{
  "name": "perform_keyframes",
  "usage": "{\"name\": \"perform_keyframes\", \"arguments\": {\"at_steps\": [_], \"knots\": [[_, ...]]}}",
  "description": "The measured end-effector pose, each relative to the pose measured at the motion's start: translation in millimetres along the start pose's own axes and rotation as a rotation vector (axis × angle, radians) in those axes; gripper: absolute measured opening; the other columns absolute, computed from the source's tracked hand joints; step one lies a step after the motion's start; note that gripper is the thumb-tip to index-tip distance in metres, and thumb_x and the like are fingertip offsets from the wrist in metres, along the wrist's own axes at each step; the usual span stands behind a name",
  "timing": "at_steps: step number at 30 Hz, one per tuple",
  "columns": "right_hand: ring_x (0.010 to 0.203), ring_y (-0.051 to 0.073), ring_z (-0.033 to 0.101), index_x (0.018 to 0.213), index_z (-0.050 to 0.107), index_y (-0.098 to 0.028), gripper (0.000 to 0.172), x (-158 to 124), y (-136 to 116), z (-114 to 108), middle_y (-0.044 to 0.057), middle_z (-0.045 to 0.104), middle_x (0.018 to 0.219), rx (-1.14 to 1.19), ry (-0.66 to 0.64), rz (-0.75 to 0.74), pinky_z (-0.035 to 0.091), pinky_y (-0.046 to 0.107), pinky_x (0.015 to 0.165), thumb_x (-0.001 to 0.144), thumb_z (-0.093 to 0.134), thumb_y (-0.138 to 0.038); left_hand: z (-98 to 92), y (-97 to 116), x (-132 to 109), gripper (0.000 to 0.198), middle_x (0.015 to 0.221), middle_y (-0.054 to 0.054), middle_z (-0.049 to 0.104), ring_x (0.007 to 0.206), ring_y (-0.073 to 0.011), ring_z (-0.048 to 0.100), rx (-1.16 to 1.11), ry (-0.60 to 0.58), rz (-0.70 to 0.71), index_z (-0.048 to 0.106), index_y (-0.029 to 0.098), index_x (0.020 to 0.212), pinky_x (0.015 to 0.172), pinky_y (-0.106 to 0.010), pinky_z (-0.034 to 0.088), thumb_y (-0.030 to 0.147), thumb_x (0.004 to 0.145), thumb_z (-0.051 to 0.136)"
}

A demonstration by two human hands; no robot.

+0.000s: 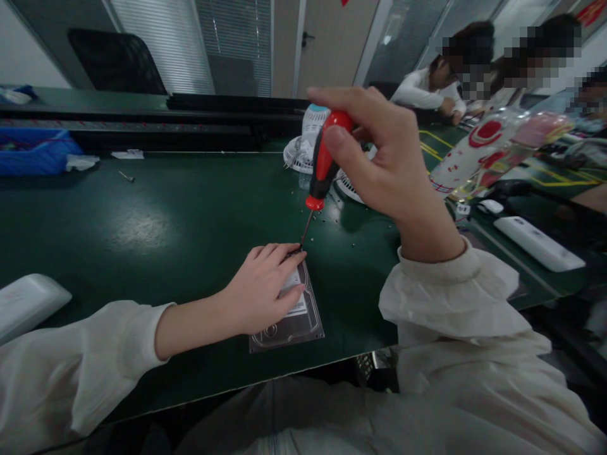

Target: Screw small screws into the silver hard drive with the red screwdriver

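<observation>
A silver hard drive [310,322] with a white label lies on the green table near its front edge. My left hand [263,291] rests flat across the drive, fingers stretched out and covering much of the label. In my right hand [379,151] is a red and black screwdriver [324,158], gripped by its handle and tilted. Its thin shaft points down to the far edge of the drive, beside my left fingertips. Whether the tip sits in a screw is too small to tell. Several tiny screws [313,239] lie scattered beyond the drive.
White slotted plastic parts [300,153] stand behind the screwdriver. At the back left are a blue bin [33,151] and a loose screw-like piece [127,177]. White devices lie at left [31,303] and right [540,243]. Printed plastic packaging [493,148] stands at right; other people sit beyond.
</observation>
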State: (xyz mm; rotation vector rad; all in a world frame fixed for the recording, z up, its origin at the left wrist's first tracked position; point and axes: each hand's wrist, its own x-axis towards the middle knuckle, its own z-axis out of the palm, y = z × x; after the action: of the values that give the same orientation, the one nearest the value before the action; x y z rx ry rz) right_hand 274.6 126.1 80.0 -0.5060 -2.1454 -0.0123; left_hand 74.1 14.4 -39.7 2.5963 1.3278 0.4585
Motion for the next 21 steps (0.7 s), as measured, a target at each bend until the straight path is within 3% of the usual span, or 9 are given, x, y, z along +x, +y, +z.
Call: {"name": "perform_keyframes", "arguments": {"at_steps": [2, 6, 8, 11, 13, 15, 17, 21], "knots": [[0.109, 0.016, 0.067, 0.136, 0.065, -0.032, 0.038, 0.0, 0.5, 0.3, 0.0, 0.074, 0.127, 0.101, -0.022, -0.024, 0.055, 0.034, 0.094, 0.102, 0.05, -0.039, 0.1, -0.1, 0.1, 0.054, 0.155, -0.015, 0.053, 0.139, -0.0333, 0.051, 0.0, 0.004, 0.001, 0.053, 0.013, 0.151, 0.115, -0.057, 0.042, 0.043, 0.106, 0.045], [0.102, 0.014, 0.069, 0.135, 0.065, -0.031, 0.039, -0.1, 1.6, 1.4, 0.0, 0.073, 0.129, 0.068, -0.023, -0.006, 0.056, 0.028, 0.084, 0.1, 0.053, -0.046, -0.9, 1.8, 0.8, 0.053, 0.154, -0.016, 0.054, 0.138, -0.034, 0.051, 0.015, 0.008, 0.002, 0.054, 0.011, 0.15, 0.114, -0.056, 0.043, 0.04, 0.105, 0.047], [0.105, 0.014, 0.067, 0.14, 0.061, -0.034, 0.042, -0.3, 1.6, 0.9, -0.003, 0.069, 0.139, -0.026, -0.042, -0.033, 0.053, 0.031, 0.096, 0.102, 0.048, -0.045, -1.3, 2.7, 1.0, 0.053, 0.154, -0.016, 0.054, 0.138, -0.0341, 0.051, 0.018, 0.011, 0.003, 0.054, 0.011, 0.149, 0.114, -0.056, 0.043, 0.04, 0.105, 0.048], [0.12, 0.016, 0.064, 0.152, 0.05, -0.027, 0.05, -0.5, 1.7, -0.2, 0.0, 0.064, 0.147, 0.003, -0.121, -0.075, 0.05, 0.035, 0.109, 0.104, 0.039, -0.038, -1.2, 2.9, 0.9, 0.053, 0.154, -0.016, 0.055, 0.138, -0.0335, 0.052, 0.018, 0.013, 0.002, 0.054, 0.011, 0.149, 0.114, -0.055, 0.043, 0.04, 0.105, 0.047], [0.124, 0.016, 0.065, 0.15, 0.052, -0.024, 0.05, -0.3, 2.3, 0.1, 0.003, 0.064, 0.146, 0.048, -0.12, -0.064, 0.054, 0.033, 0.104, 0.103, 0.044, -0.04, -0.8, 2.5, 0.7, 0.053, 0.153, -0.016, 0.055, 0.138, -0.0331, 0.052, 0.019, 0.013, -0.001, 0.054, 0.011, 0.149, 0.114, -0.054, 0.043, 0.04, 0.106, 0.046], [0.114, 0.017, 0.068, 0.141, 0.061, -0.027, 0.046, 0.0, 3.1, 1.0, 0.003, 0.068, 0.139, 0.039, -0.058, -0.053, 0.056, 0.032, 0.097, 0.1, 0.055, -0.046, -0.4, 2.0, 0.5, 0.053, 0.154, -0.015, 0.054, 0.138, -0.0329, 0.052, 0.02, 0.012, -0.001, 0.054, 0.012, 0.149, 0.115, -0.054, 0.042, 0.041, 0.106, 0.046], [0.107, 0.017, 0.067, 0.134, 0.067, -0.029, 0.04, 0.2, 3.7, 2.1, 0.002, 0.073, 0.131, 0.011, -0.017, -0.047, 0.053, 0.034, 0.098, 0.099, 0.057, -0.047, 0.0, 1.3, 0.4, 0.053, 0.155, -0.015, 0.054, 0.139, -0.0328, 0.051, 0.019, 0.012, 0.002, 0.053, 0.013, 0.15, 0.115, -0.053, 0.042, 0.041, 0.106, 0.046], [0.112, 0.017, 0.066, 0.142, 0.062, -0.03, 0.041, -0.6, 5.4, 4.5, -0.001, 0.074, 0.13, 0.116, -0.001, -0.084, 0.051, 0.036, 0.103, 0.104, 0.049, -0.036, 0.7, 0.3, 0.1, 0.053, 0.155, -0.015, 0.053, 0.139, -0.033, 0.051, 0.011, 0.009, -0.002, 0.053, 0.014, 0.15, 0.115, -0.054, 0.042, 0.043, 0.106, 0.045]]}}
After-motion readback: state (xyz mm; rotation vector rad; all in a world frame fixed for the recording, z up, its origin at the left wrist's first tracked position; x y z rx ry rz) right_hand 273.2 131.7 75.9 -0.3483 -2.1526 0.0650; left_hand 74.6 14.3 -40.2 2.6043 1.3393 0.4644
